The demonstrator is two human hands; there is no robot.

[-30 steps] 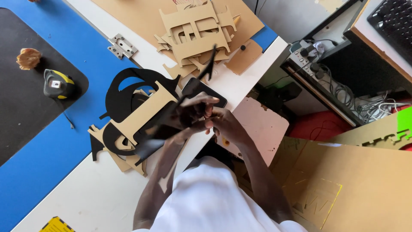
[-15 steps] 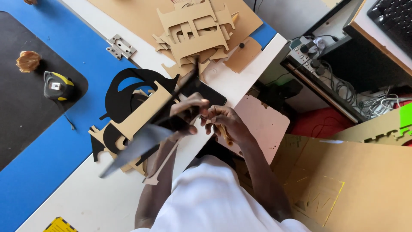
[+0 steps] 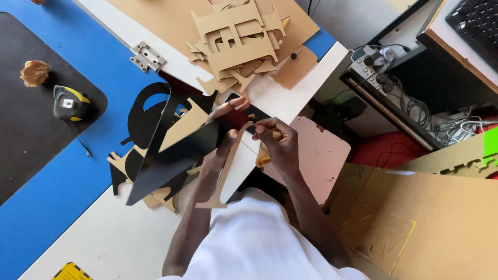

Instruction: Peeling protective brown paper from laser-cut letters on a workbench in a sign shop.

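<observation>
White-and-blue table (image 3: pixel 78 171) (cardboard cutouts (image 3: pixel 241 41), tape measure (image 3: pixel 70 103), hinge (image 3: pixel 147 56))

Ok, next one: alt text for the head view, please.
Seen from above, a person's left hand lifts a black cut-out sheet over a white table, while the right hand pinches a small tan piece. Tan cardboard cut-outs are piled beyond, and a tape measure lies on a dark mat to the left.

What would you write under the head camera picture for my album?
Two hands, left hand and right hand, hold a black cut-out sheet over a table of brown board cut-outs.
</observation>
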